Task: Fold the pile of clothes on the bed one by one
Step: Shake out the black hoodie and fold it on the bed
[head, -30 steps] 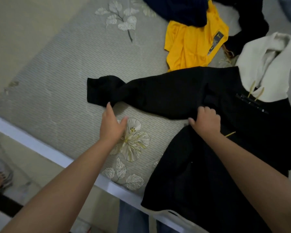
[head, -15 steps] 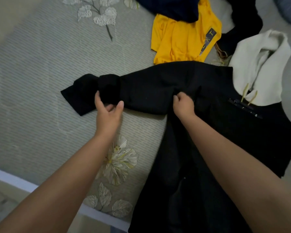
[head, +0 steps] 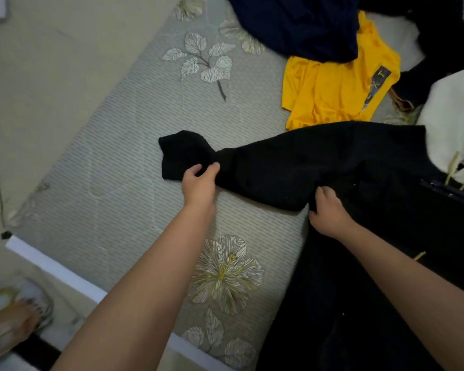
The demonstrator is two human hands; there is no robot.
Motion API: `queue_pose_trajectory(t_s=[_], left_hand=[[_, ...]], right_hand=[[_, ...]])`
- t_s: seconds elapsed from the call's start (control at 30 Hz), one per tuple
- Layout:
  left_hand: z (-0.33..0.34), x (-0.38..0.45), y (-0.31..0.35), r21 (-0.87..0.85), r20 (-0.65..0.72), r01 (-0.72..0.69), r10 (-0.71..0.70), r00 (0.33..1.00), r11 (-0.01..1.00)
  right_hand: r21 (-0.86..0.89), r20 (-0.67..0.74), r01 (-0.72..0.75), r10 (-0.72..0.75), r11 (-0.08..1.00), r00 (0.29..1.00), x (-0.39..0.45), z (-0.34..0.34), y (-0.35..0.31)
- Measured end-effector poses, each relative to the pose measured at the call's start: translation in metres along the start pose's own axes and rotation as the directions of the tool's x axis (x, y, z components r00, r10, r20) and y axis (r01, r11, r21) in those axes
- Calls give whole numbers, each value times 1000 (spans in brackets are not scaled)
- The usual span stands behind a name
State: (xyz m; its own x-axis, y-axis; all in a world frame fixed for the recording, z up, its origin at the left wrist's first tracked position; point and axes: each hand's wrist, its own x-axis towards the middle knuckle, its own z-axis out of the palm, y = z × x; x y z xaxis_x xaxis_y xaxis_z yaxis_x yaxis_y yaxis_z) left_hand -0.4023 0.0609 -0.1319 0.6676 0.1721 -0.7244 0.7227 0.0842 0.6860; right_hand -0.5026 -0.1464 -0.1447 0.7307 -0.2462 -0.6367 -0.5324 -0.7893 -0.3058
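Observation:
A black hooded top lies spread on the bed, its white-lined hood at the right. Its left sleeve stretches out to the left across the mattress. My left hand grips the sleeve near its cuff, thumb and fingers curled round the fabric. My right hand pinches the black cloth where the sleeve meets the body, at the armpit. The lower part of the top hangs over the bed's near edge.
Behind the top lie a yellow garment, a navy one and another black one. The bed's white frame edge runs along the near left. A foot in a sandal stands on the floor beside it.
My left hand has closed round the sleeve near the cuff. My right hand has slid down to the armpit and keeps its pinch. The camera view has shifted.

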Motion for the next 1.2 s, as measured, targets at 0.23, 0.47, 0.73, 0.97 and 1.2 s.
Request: queue_pose_trajectory(t_s=[0.23,0.47,0.73,0.97,1.2], left_hand=[[30,-44,11,306,206,-365,313,927,879],[161,-132,-9,410,770,-835,352,533,367],[294,-255,-130,-11,986,-991,-168,12,-133],[265,-235,-164,182,968,-854,-63,242,-487],[250,-196,-161,464,730,-680,-190,656,-567]], right_hand=[[537,54,-105,90,837,994,-22,-20,46],[686,-5,-200,280,699,960,-102,-37,152],[751,-138,-337,633,568,762,-216,-42,335],[681,-307,-238,565,692,766,-205,-37,359],[104,-455,-194,220,975,863,-147,-50,324]])
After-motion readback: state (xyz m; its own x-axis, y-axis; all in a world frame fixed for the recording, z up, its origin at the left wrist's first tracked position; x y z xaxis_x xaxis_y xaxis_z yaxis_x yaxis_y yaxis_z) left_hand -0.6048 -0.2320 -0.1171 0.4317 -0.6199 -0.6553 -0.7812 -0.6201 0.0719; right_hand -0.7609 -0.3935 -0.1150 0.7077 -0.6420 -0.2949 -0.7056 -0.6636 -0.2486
